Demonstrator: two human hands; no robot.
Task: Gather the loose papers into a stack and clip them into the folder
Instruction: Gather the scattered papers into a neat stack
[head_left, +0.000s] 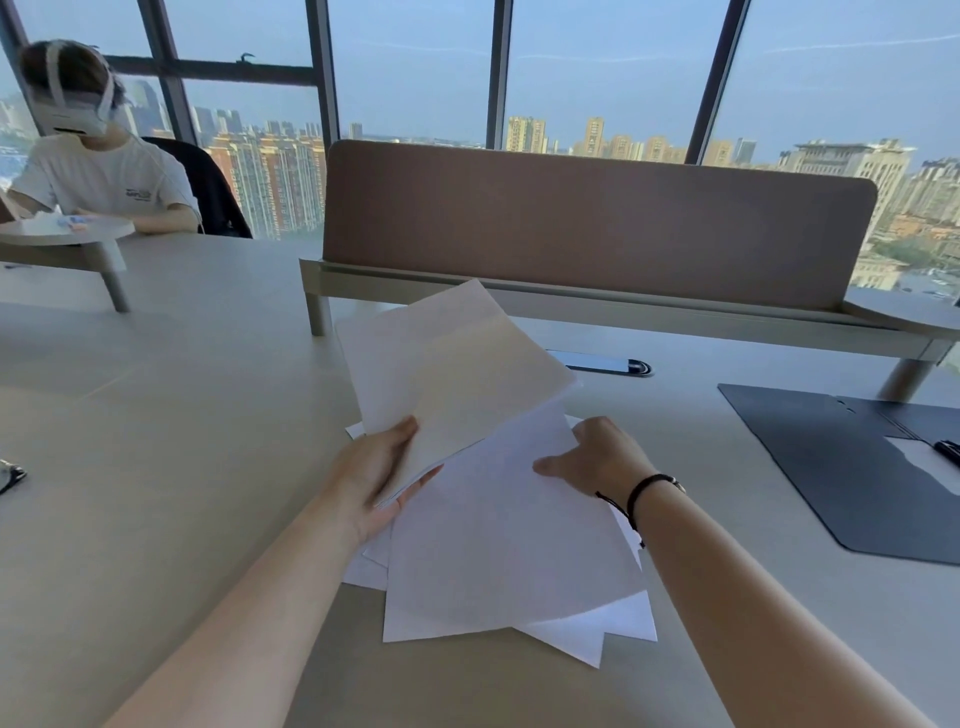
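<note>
My left hand (382, 475) grips a few white sheets (447, 374) by their near edge and holds them tilted up off the desk. Below them a loose pile of white papers (498, 551) lies fanned out on the beige desk (171, 415). My right hand (597, 460), with a black cord bracelet on the wrist, rests on the far right part of that pile, thumb on the top sheet. A dark open folder (841, 467) lies flat at the right, apart from the papers, with a white sheet (930, 462) inside and a black clip (948, 451) at the frame edge.
A brown divider panel (597, 223) on a raised shelf stands behind the papers. A cable port (608, 362) sits in the desk below it. Another person (98, 166) sits at the far left behind a small raised shelf (67, 234). A dark object (9, 475) shows at the left edge.
</note>
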